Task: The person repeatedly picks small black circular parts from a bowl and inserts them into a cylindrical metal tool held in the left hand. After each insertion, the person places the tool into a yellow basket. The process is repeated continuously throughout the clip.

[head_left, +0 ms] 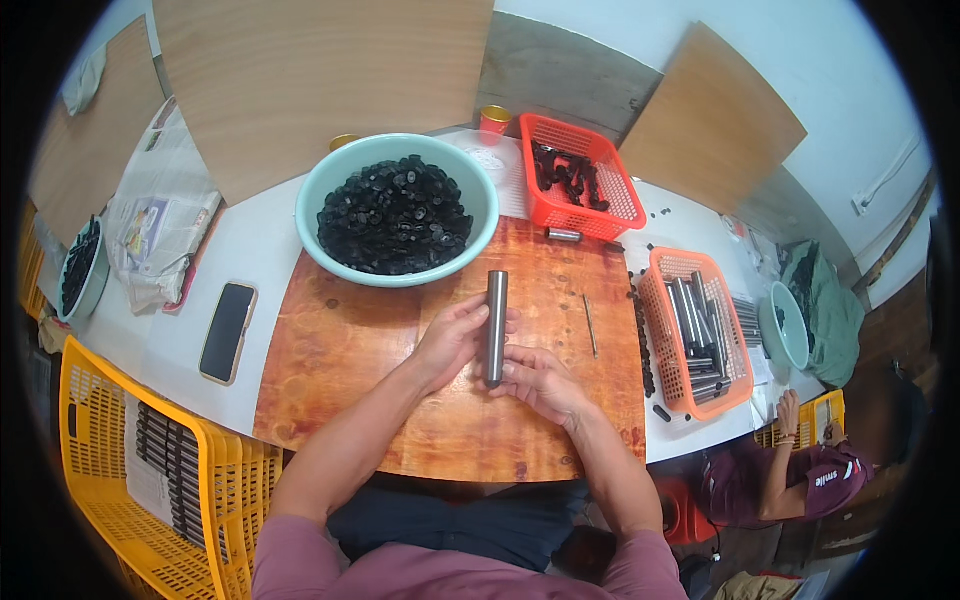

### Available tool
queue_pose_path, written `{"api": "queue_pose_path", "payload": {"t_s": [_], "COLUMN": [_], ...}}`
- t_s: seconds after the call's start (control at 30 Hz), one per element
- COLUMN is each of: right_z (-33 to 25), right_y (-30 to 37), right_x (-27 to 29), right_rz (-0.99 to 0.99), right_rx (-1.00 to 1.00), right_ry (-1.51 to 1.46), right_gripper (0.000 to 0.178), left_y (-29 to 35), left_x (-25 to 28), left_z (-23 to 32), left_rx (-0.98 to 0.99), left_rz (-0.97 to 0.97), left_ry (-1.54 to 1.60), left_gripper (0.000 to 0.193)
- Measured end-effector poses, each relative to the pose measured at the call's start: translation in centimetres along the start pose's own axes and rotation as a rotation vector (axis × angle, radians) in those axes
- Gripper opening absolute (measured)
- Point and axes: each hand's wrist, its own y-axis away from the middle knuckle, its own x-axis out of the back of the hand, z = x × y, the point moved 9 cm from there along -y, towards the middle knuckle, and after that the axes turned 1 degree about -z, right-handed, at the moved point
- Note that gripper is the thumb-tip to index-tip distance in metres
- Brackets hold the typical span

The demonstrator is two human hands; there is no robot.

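Observation:
A smooth grey metal tube (pixel 497 325) stands nearly upright in view, between my hands and over the wooden board (pixel 350 330). My left hand (pixel 455 340) is closed round its middle from the left, with some fingertips showing behind it. My right hand (pixel 538 381) pinches the near end, which looks dark. To the right of the tube, a thin metal rod (pixel 590 325) lies on the board. Beyond my hands sits a pale green basin (pixel 312 240) heaped with small black oval plastic pieces (pixel 395 215).
A red basket (pixel 625 205) holds dark pieces; an orange basket (pixel 660 300) holds metal tubes. On the left are a phone (pixel 228 333) and a yellow crate (pixel 215 480) with stacked tubes. A co-worker's arm (pixel 783 455) shows at right, near a small green basin (pixel 785 325).

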Motion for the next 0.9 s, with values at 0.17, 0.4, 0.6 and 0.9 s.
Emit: {"api": "queue_pose_path", "payload": {"t_s": [0.17, 0.4, 0.6, 0.9], "right_z": [0.0, -0.1, 0.0, -0.1], "right_y": [-0.1, 0.0, 0.0, 0.2], "right_x": [0.1, 0.4, 0.4, 0.6], "right_rz": [0.013, 0.003, -0.004, 0.026], "right_rx": [0.001, 0.031, 0.044, 0.046], "right_ry": [-0.033, -0.068, -0.08, -0.062], "right_gripper": [0.037, 0.036, 0.038, 0.036], "left_y": [0.2, 0.0, 0.1, 0.0], "left_x": [0.6, 0.2, -0.2, -0.1], "left_z": [0.3, 0.0, 0.3, 0.1], "left_rx": [-0.06, -0.067, -0.068, -0.033], "left_rz": [0.073, 0.015, 0.031, -0.008], "left_ry": [-0.102, -0.235, -0.244, -0.166], "left_gripper": [0.052, 0.063, 0.066, 0.053]}}
